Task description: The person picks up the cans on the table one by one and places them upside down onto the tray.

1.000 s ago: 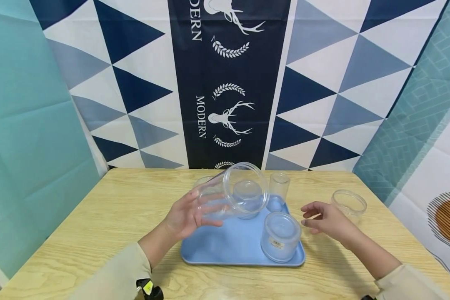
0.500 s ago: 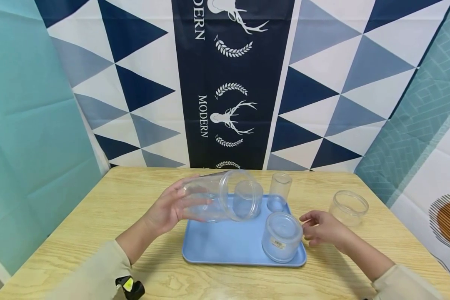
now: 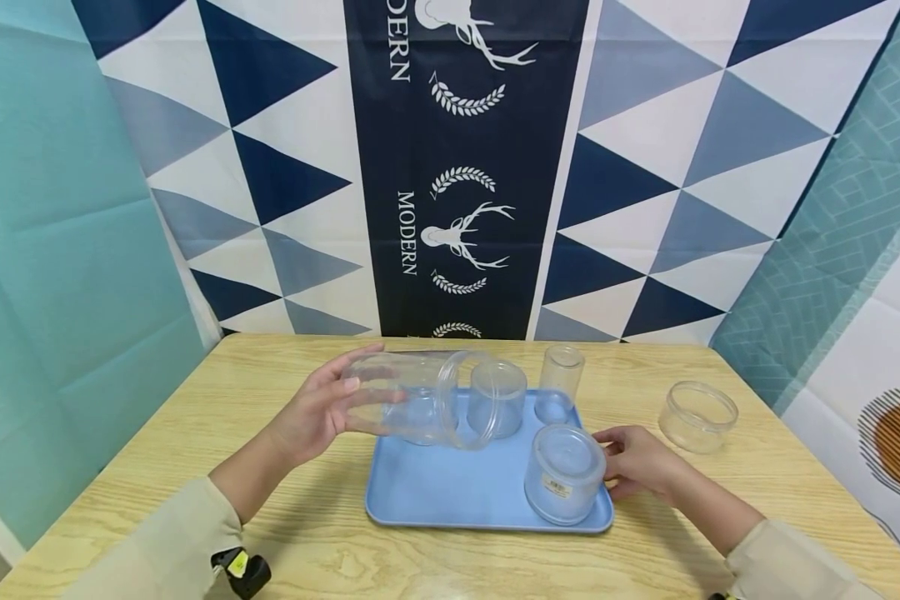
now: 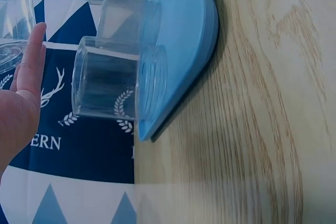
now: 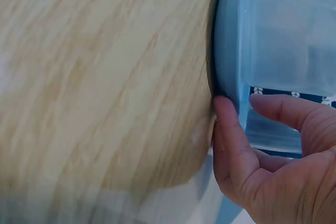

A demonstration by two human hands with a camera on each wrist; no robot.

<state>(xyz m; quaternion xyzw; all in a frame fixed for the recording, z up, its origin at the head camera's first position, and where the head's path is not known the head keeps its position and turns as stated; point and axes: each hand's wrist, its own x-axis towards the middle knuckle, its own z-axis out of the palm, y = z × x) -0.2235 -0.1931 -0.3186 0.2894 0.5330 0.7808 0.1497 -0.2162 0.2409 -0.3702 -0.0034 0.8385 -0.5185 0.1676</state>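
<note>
My left hand (image 3: 307, 417) holds a large clear jar (image 3: 450, 375) on its side over the back left of a blue tray (image 3: 450, 500), the jar's mouth towards the right. Behind it a clear jar (image 4: 105, 82) stands on the tray, partly seen through the held one. At the tray's right edge, my right hand (image 3: 637, 458) grips the rim. Its thumb (image 5: 278, 108) lies on the inner side and its fingers on the outer side. Close beside it stands a wide clear jar (image 3: 566, 475) with a barcode label.
Further back on the tray are a clear jar (image 3: 506, 400) and a narrow tall jar (image 3: 561, 375). A shallow clear container (image 3: 697, 421) stands on the wooden table (image 3: 330, 558) at the right. A patterned cloth (image 3: 450, 167) hangs behind the table.
My left hand has moved left and lowered, levelling the big jar onto its side. My right hand has come down to the tray's right rim and taken hold of it.
</note>
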